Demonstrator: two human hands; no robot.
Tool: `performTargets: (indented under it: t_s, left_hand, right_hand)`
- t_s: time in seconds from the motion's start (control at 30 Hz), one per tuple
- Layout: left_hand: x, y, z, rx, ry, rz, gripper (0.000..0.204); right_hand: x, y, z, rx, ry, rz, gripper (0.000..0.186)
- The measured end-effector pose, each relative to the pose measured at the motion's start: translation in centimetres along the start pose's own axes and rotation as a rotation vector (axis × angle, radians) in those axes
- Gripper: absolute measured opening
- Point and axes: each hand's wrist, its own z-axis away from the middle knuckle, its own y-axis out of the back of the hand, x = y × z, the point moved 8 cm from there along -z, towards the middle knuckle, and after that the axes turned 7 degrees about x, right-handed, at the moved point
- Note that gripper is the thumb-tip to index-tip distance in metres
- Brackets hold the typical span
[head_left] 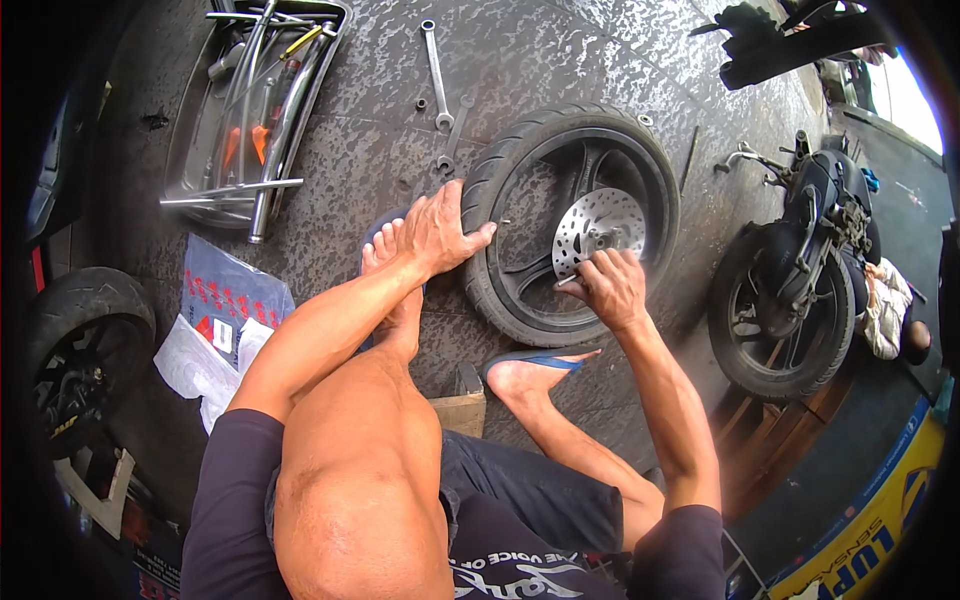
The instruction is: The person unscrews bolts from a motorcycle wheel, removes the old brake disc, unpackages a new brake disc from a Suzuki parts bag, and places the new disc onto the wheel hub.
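Note:
A motorcycle wheel (478,275) with a black tyre and dark spokes lies on its side on the floor in front of me. A drilled silver brake disc (612,215) sits at its hub. My left hand (440,232) grips the tyre's left edge, thumb laid over the sidewall and fingers along the tread. Over the disc's lower edge, my right hand (612,287) is closed around a thin metal tool (568,281). Only a short shiny end of it shows, so its exact kind is hidden. A small bolt-like piece (506,222) shows near the rim's left side.
Beyond the wheel lie combination wrenches (434,75) and a socket (421,104). A tool tray (190,130) stands far left, above a plastic bag (225,290). Another tyre (100,310) is at left. A partly dismantled motorcycle (800,270) stands at right. My feet flank the wheel's near side.

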Motion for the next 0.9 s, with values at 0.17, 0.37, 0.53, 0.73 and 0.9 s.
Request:
performTargets:
  t_s: [0.17, 0.37, 0.53, 0.73, 0.9]
  left_hand:
    - [0.4, 0.2, -0.1, -0.031, 0.022, 0.013, 0.078]
    - [-0.1, 0.1, 0.1, -0.03, 0.028, 0.012, 0.081]
    - [-0.2, 0.0, 0.1, -0.058, 0.049, 0.01, 0.082]
    - [0.1, -0.2, -0.2, -0.041, 0.019, 0.035, 0.081]
    - [0.1, -0.1, 0.0, -0.039, 0.021, 0.046, 0.081]
  right_hand:
    - [0.6, -0.2, 0.3, 0.005, -0.153, -0.018, 0.043]
    - [-0.2, 0.3, 1.0, 0.068, -0.446, -0.228, 0.043]
    - [1.2, -6.1, 9.5, 0.328, -1.744, -1.084, 0.051]
    - [1.8, -8.1, 9.7, 0.443, -1.854, -1.167, 0.032]
    - [4.4, -5.6, 9.0, 0.557, -1.587, -0.985, 0.029]
